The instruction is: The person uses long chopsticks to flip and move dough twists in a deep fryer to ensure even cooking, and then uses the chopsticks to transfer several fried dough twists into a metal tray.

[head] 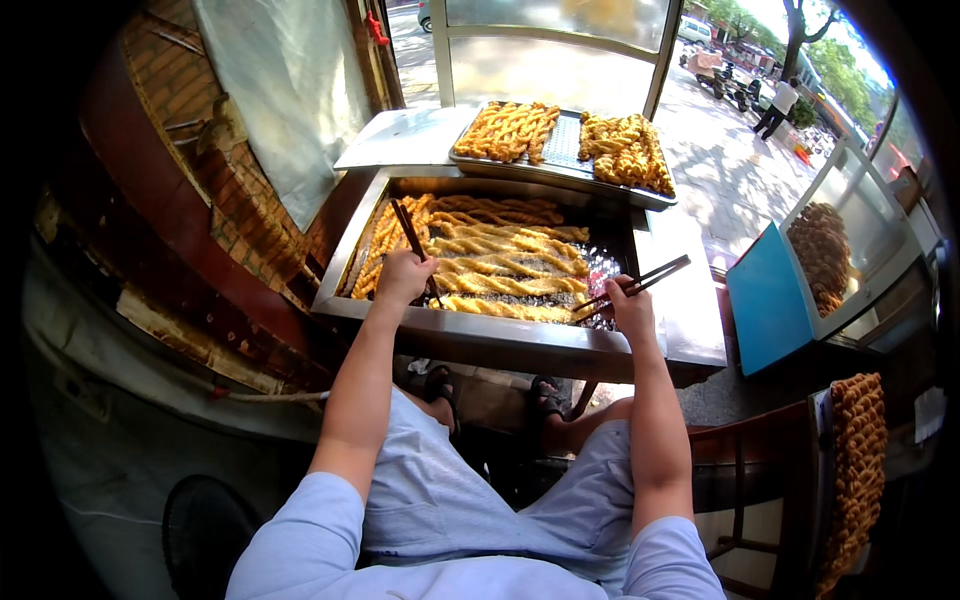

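Observation:
My left hand [406,276] grips a pair of dark chopsticks [407,229], held steeply, their tips down at the left end of the nearest twisted dough stick [510,308]. A second pair of chopsticks [660,273] is in my right hand [631,306], the tips at that same stick's right end. Several golden dough twists [510,264] lie side by side in dark bubbling oil in a rectangular metal fryer [487,327]. Browner twists [390,244] are stacked along the fryer's left side, and others [495,207] lie at its far side.
Behind the fryer a metal tray [564,142] holds two piles of fried twists. A blue-sided glass case [769,300] stands at the right, and more twists [857,465] are piled at the lower right. A person [780,105] stands outside on the pavement.

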`<move>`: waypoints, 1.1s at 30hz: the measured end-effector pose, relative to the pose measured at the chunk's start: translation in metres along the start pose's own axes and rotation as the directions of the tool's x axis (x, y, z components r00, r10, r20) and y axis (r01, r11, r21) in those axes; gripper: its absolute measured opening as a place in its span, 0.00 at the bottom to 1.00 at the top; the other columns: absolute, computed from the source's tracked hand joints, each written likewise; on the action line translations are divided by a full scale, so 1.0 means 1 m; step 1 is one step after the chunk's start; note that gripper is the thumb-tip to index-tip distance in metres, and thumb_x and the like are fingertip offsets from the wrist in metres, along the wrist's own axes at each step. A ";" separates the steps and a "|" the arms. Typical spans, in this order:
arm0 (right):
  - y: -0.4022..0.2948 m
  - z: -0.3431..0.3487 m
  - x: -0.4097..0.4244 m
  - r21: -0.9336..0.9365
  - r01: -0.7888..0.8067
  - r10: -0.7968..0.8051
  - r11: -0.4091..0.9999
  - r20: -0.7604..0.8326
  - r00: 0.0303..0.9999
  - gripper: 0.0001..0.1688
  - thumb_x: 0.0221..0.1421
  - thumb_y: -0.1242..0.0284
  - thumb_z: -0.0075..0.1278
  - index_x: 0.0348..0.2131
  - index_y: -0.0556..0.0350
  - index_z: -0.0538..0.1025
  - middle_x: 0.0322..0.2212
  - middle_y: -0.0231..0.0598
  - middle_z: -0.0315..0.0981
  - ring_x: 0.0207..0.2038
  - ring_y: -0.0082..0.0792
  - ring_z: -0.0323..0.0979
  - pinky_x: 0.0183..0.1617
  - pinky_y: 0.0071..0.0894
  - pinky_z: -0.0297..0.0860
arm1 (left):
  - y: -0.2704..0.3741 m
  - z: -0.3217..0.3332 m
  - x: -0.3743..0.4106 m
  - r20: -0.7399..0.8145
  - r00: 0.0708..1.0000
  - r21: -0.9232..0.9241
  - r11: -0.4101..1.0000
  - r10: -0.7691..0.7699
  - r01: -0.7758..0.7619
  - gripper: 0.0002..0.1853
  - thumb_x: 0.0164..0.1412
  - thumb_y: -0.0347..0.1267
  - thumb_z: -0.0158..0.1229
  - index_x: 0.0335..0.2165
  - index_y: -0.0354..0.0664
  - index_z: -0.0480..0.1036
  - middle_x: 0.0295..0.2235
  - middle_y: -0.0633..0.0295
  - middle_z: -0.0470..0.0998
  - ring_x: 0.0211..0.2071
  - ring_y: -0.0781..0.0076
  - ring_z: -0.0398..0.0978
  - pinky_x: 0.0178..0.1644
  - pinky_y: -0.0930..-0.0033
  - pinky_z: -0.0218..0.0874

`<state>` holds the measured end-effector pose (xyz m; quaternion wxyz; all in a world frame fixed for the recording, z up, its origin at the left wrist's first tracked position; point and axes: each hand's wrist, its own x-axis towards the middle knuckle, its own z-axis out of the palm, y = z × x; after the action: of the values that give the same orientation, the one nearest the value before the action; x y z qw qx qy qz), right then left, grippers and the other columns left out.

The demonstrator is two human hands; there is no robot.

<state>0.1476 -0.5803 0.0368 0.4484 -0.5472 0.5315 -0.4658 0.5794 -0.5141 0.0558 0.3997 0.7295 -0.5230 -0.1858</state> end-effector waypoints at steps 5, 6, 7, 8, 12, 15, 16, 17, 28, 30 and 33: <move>-0.001 -0.001 0.000 -0.020 0.042 -0.042 0.999 0.007 0.999 0.10 0.66 0.71 0.55 0.38 0.61 0.80 0.27 0.36 0.79 0.23 0.25 0.77 0.23 0.25 0.75 | -0.004 0.008 0.001 0.020 0.990 -0.283 0.949 -0.139 0.139 0.17 0.61 0.35 0.68 0.24 0.29 0.80 0.20 0.56 0.81 0.18 0.71 0.80 0.22 0.70 0.70; -0.003 0.003 -0.001 -0.004 0.074 -0.074 0.997 0.024 0.997 0.10 0.66 0.70 0.56 0.38 0.61 0.81 0.26 0.35 0.79 0.24 0.24 0.78 0.23 0.25 0.75 | -0.002 0.014 0.001 0.045 0.989 -0.369 0.917 -0.143 0.150 0.16 0.61 0.34 0.68 0.24 0.29 0.80 0.21 0.57 0.81 0.18 0.71 0.80 0.22 0.71 0.71; -0.005 0.008 -0.002 0.011 0.105 -0.106 0.994 0.040 0.994 0.11 0.66 0.69 0.56 0.39 0.60 0.82 0.25 0.34 0.79 0.24 0.23 0.78 0.24 0.25 0.75 | 0.000 0.018 0.001 0.070 0.987 -0.452 0.877 -0.146 0.162 0.16 0.61 0.32 0.68 0.23 0.29 0.80 0.21 0.57 0.81 0.18 0.72 0.80 0.22 0.73 0.71; -0.006 0.016 -0.003 0.084 0.106 -0.113 0.991 0.078 0.991 0.10 0.66 0.69 0.56 0.40 0.58 0.82 0.25 0.33 0.79 0.24 0.22 0.78 0.24 0.24 0.75 | 0.002 0.020 0.001 0.077 0.984 -0.457 0.871 -0.161 0.178 0.15 0.61 0.32 0.68 0.24 0.28 0.79 0.22 0.57 0.81 0.18 0.72 0.81 0.22 0.73 0.72; -0.001 0.032 -0.009 -0.024 0.088 -0.083 0.996 0.171 0.982 0.09 0.64 0.69 0.58 0.39 0.55 0.83 0.21 0.32 0.74 0.20 0.22 0.74 0.22 0.24 0.70 | 0.004 0.026 0.001 0.063 0.991 -0.458 0.879 -0.122 0.137 0.14 0.61 0.33 0.68 0.25 0.30 0.81 0.21 0.57 0.82 0.18 0.72 0.80 0.22 0.72 0.70; 0.004 0.009 -0.002 -0.096 0.066 -0.060 0.993 0.068 0.996 0.10 0.63 0.68 0.59 0.38 0.57 0.82 0.22 0.33 0.75 0.20 0.23 0.73 0.22 0.28 0.68 | 0.007 0.021 0.001 0.018 0.999 -0.164 0.985 -0.040 0.042 0.13 0.60 0.32 0.68 0.27 0.29 0.80 0.24 0.58 0.82 0.19 0.74 0.79 0.23 0.72 0.72; -0.001 0.008 0.002 -0.158 0.040 -0.032 0.987 0.051 0.998 0.11 0.64 0.67 0.58 0.37 0.59 0.82 0.24 0.34 0.77 0.21 0.23 0.74 0.23 0.27 0.71 | -0.013 0.009 0.007 -0.018 1.000 -0.024 0.999 -0.022 0.022 0.14 0.61 0.33 0.68 0.27 0.30 0.81 0.24 0.58 0.82 0.19 0.74 0.79 0.22 0.72 0.71; -0.004 0.012 0.000 -0.083 0.066 -0.066 0.994 0.002 0.998 0.10 0.64 0.70 0.57 0.35 0.60 0.81 0.22 0.30 0.75 0.20 0.22 0.72 0.26 0.25 0.76 | -0.033 -0.005 0.010 -0.054 0.998 0.004 1.000 -0.022 0.022 0.14 0.61 0.33 0.68 0.27 0.29 0.81 0.23 0.58 0.82 0.19 0.73 0.80 0.22 0.72 0.71; -0.011 0.034 -0.011 0.087 0.101 -0.122 0.991 0.275 0.954 0.13 0.65 0.69 0.57 0.46 0.56 0.81 0.26 0.32 0.78 0.23 0.23 0.79 0.26 0.22 0.74 | -0.008 0.020 0.005 0.100 0.984 -0.550 0.815 -0.150 0.180 0.14 0.61 0.32 0.67 0.26 0.28 0.78 0.22 0.59 0.79 0.18 0.72 0.79 0.20 0.71 0.72; -0.008 0.033 -0.011 -0.038 0.116 -0.105 0.992 0.220 0.970 0.11 0.64 0.70 0.58 0.40 0.60 0.81 0.26 0.34 0.78 0.22 0.24 0.78 0.25 0.24 0.73 | -0.006 0.018 0.006 0.067 0.988 -0.433 0.888 -0.136 0.152 0.16 0.61 0.34 0.67 0.26 0.29 0.78 0.20 0.58 0.79 0.17 0.72 0.79 0.20 0.70 0.71; 0.006 0.010 0.002 0.042 -0.003 -0.001 0.999 0.089 0.996 0.10 0.63 0.70 0.59 0.37 0.61 0.81 0.25 0.32 0.76 0.23 0.23 0.76 0.24 0.25 0.72 | -0.015 0.005 0.011 0.019 0.993 -0.267 0.957 -0.113 0.114 0.18 0.61 0.36 0.67 0.24 0.29 0.78 0.19 0.58 0.79 0.17 0.71 0.79 0.20 0.69 0.70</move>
<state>0.1569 -0.5828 0.0290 0.4832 -0.5575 0.5015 -0.4520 0.5895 -0.5246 0.0428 0.4822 0.6972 -0.4514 -0.2787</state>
